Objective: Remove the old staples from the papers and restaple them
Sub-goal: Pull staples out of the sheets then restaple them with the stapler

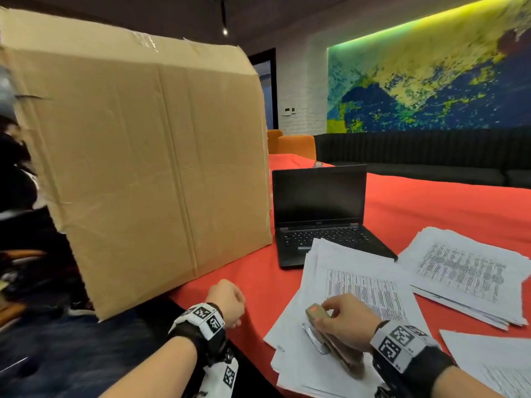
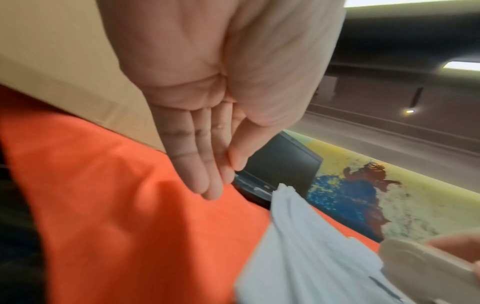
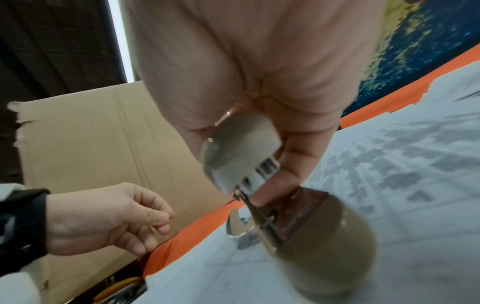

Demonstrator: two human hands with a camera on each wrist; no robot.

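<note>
My right hand [image 1: 343,318] grips a beige stapler [image 1: 315,311] and holds it on the near-left part of a stack of printed papers [image 1: 359,282]. In the right wrist view its fingers [image 3: 291,160] wrap the stapler [image 3: 241,152], whose metal base and mouth lie on the papers [image 3: 389,164]. My left hand [image 1: 230,303] hovers left of the stack over the red cloth, near the table's edge. Its fingers [image 2: 205,164] are relaxed, the thumb lies near the index finger, and I see nothing held. The right wrist view shows the left hand [image 3: 145,222] loosely curled.
A big cardboard box [image 1: 143,168] stands at the left on the red tablecloth [image 1: 431,211]. An open black laptop [image 1: 319,208] sits behind the papers. More paper stacks lie at the right [image 1: 465,271] and the near right [image 1: 494,360].
</note>
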